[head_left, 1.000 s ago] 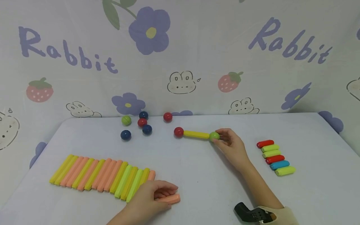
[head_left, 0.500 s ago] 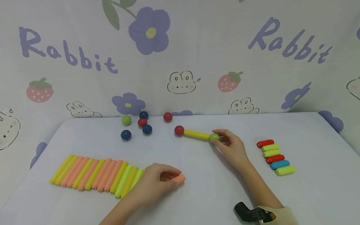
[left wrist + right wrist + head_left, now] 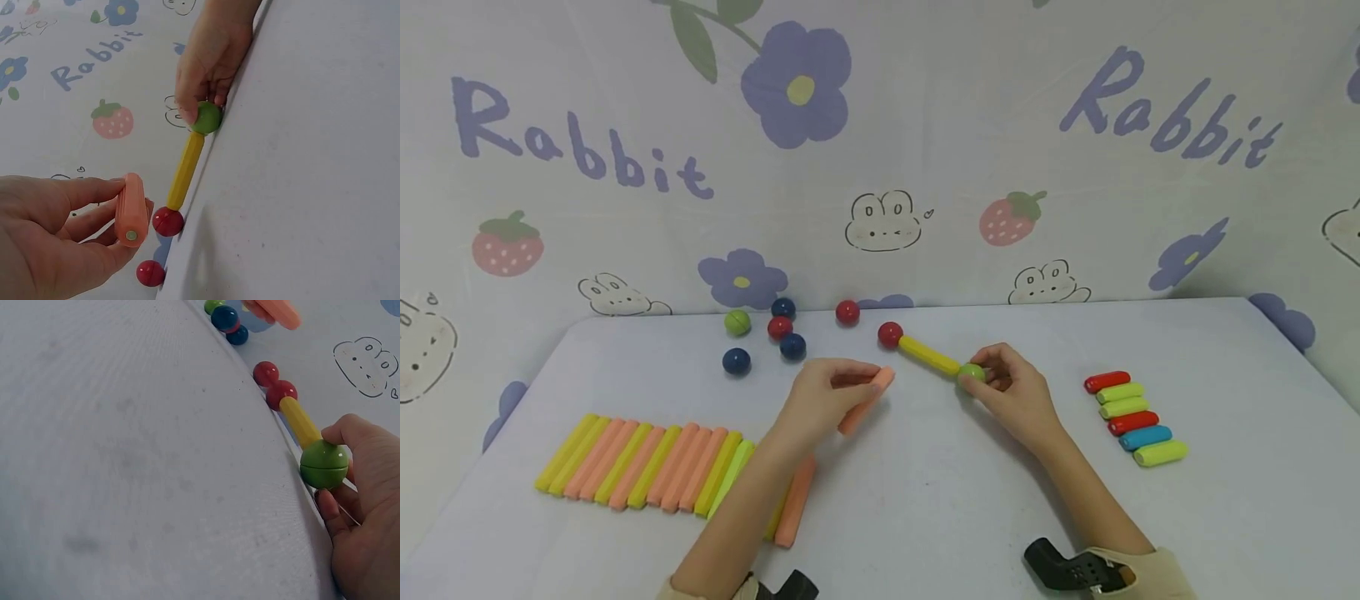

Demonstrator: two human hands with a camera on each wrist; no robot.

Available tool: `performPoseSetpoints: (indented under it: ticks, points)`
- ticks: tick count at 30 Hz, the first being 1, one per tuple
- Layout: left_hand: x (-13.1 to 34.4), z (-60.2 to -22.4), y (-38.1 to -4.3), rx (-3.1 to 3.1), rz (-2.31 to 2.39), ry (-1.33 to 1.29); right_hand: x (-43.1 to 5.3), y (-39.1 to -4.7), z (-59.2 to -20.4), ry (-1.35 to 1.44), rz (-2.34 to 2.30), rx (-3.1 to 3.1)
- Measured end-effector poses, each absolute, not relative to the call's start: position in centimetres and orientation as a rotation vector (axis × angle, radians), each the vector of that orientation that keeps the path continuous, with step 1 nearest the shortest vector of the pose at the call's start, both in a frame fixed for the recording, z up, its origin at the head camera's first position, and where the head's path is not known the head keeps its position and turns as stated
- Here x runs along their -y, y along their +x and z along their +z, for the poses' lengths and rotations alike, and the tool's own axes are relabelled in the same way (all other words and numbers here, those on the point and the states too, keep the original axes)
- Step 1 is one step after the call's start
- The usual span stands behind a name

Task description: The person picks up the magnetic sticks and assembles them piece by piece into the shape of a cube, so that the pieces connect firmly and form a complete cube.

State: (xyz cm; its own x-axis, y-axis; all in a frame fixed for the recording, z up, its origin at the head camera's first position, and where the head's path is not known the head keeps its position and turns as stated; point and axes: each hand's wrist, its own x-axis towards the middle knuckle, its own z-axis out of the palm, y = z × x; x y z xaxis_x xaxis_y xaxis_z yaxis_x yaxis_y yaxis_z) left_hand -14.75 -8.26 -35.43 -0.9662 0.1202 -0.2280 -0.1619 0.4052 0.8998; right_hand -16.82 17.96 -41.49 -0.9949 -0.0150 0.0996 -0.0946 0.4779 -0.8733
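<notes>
The left hand (image 3: 822, 402) pinches a salmon stick (image 3: 863, 408) between thumb and fingers, both ends jutting past the grip (one shows a pale disc). The right hand (image 3: 1017, 390) pinches a green ball (image 3: 973, 372); the yellow stick (image 3: 929, 356) touching it lies outside that grip, reaching toward the back of the table (image 3: 940, 517) to a red ball (image 3: 890, 335).

Stick row (image 3: 655, 462): partly hidden behind the left forearm (image 3: 730, 508).
Held stick (image 3: 281, 311): cut by the right wrist view's top edge, above the pinched green ball (image 3: 324, 456).
</notes>
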Motion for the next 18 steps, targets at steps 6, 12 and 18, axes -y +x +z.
performPoseSetpoints:
  ticks: [6,12,18]
  points:
    - [7.4,-35.2,-16.4,-2.382,1.692,-0.081,-18.0,-16.9,-41.6,0.117,1.569,2.608]
    - [6.6,-35.4,-17.3,-2.347,1.766,-0.188,-18.0,-16.9,-41.7,0.125,1.587,2.611]
    - [6.1,-35.8,-17.7,-2.331,1.781,-0.221,-18.1,-17.0,-41.8,0.115,1.543,2.680]
